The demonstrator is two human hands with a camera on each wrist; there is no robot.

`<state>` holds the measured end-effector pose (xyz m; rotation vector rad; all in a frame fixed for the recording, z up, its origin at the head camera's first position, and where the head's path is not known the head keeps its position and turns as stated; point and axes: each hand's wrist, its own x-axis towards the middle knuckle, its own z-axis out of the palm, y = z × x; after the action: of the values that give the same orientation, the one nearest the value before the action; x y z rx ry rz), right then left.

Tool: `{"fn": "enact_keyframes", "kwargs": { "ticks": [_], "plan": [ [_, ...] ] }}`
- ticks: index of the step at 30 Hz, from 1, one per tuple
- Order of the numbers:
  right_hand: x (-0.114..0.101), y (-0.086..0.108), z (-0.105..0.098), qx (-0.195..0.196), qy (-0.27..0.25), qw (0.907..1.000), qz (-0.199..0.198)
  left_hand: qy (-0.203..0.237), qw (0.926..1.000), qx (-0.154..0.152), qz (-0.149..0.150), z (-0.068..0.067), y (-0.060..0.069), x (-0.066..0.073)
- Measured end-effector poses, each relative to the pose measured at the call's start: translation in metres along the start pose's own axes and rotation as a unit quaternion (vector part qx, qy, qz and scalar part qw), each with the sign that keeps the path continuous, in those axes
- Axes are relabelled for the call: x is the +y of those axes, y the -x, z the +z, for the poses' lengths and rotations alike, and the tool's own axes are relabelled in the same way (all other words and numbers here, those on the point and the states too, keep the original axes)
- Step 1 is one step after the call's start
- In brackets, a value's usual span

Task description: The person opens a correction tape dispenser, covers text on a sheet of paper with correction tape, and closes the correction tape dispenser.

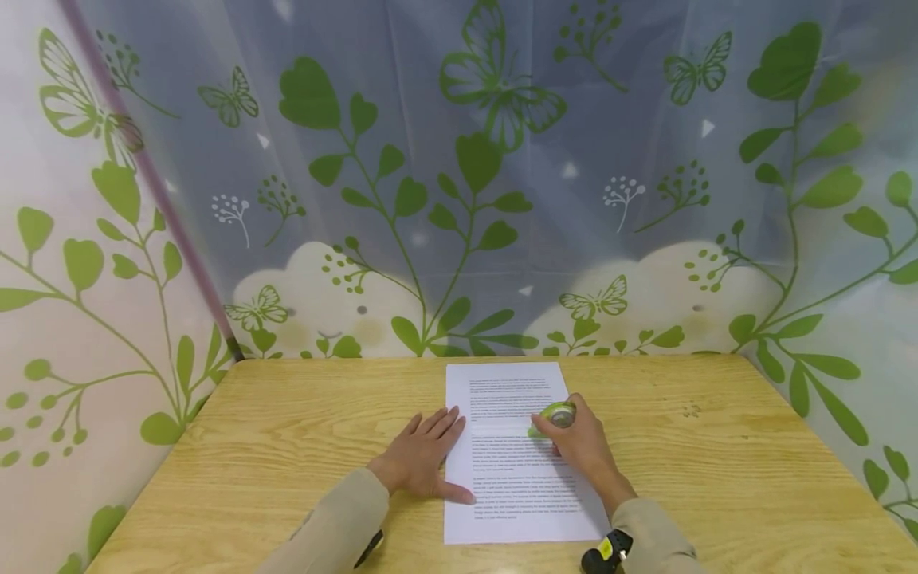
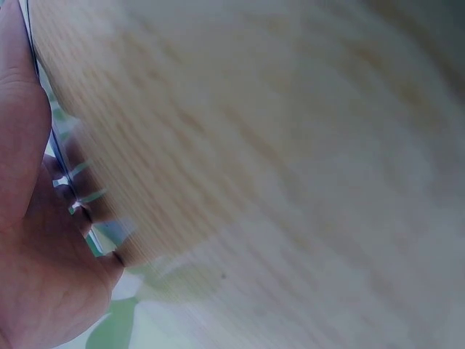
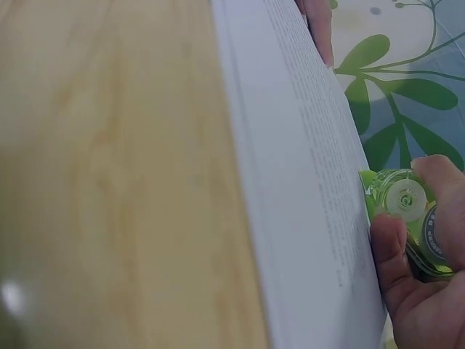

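Note:
A printed sheet of paper (image 1: 516, 530) lies flat on the wooden table. My left hand (image 1: 423, 456) rests with spread, straight fingers at its left edge, the thumb reaching onto the sheet. In my right hand (image 1: 584, 446) I grip a green, see-through correction tape dispenser (image 1: 559, 413) between thumb and fingers. Its tip is down at the paper, near a white band between lines of text. The right wrist view shows the round reels inside the correction tape (image 3: 405, 200). The left wrist view has the palm of my left hand (image 2: 51, 276) at its left side.
The wooden table (image 1: 287, 430) stretches to both sides of the sheet. A small mark (image 1: 691, 410) shows on its right part. Behind and beside the table hangs a curtain (image 1: 574, 199) with green leaves and butterflies. A dark device (image 1: 606, 552) is strapped to the right wrist.

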<state>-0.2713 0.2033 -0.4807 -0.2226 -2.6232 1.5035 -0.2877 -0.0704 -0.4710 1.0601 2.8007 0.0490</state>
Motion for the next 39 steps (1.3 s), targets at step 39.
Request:
{"fn": "enact_keyframes", "kwargs": {
  "ticks": [39],
  "plan": [
    [0.008,-0.002,-0.021,-0.015,0.003,0.9998,-0.014,0.002,0.9999,0.008,0.011,0.0,0.002,-0.001]
  ]
}}
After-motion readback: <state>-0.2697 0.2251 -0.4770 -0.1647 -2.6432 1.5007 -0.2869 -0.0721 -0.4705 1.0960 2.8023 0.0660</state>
